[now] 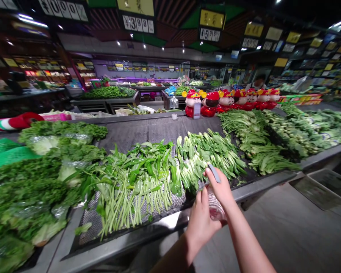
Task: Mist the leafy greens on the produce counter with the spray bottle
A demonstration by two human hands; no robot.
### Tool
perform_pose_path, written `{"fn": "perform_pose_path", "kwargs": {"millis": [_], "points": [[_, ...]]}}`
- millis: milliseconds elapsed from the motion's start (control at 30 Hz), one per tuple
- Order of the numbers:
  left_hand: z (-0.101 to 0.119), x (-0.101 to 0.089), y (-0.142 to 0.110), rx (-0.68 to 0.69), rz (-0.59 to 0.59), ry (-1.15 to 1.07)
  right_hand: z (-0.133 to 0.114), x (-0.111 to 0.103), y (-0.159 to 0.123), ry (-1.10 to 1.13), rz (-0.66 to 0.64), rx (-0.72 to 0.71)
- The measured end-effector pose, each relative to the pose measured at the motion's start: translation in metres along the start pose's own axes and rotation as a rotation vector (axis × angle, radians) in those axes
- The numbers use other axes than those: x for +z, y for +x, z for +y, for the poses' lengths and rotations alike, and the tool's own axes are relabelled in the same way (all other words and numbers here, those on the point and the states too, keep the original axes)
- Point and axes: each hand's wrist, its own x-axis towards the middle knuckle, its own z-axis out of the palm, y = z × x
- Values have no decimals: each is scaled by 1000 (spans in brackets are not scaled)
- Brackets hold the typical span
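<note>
My left hand (200,219) is wrapped around the lower left side of a clear, ridged, round container (215,204) with a reddish tint, held in front of the vegetable stand. Above it, my right hand (221,187) is closed, with a flat grey strip (214,173) poking out along its thumb and fingers. Whether the strip is joined to the container cannot be seen. Part of the container is hidden by both hands. Just beyond them lie leafy greens with pale stems (197,155), and left of these a spread of long-stemmed greens (133,185).
Curly lettuce (42,178) in clear wrap fills the left side. More bundled greens (258,140) lie at right. Red figurines (208,103) line the back ledge. The stand's grey front rim (130,242) runs below the greens. A shallow bin (331,184) is at lower right.
</note>
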Motion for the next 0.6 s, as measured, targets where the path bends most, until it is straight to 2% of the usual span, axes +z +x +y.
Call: {"fn": "perform_pose_path", "kwargs": {"millis": [133, 400, 600], "points": [[1, -8, 11, 30, 31, -5, -13, 3, 11, -7, 8, -21], [-8, -9, 19, -8, 23, 44, -5, 10, 20, -13, -17, 2], [-8, -17, 30, -15, 42, 38, -16, 16, 35, 6, -48, -32]]}}
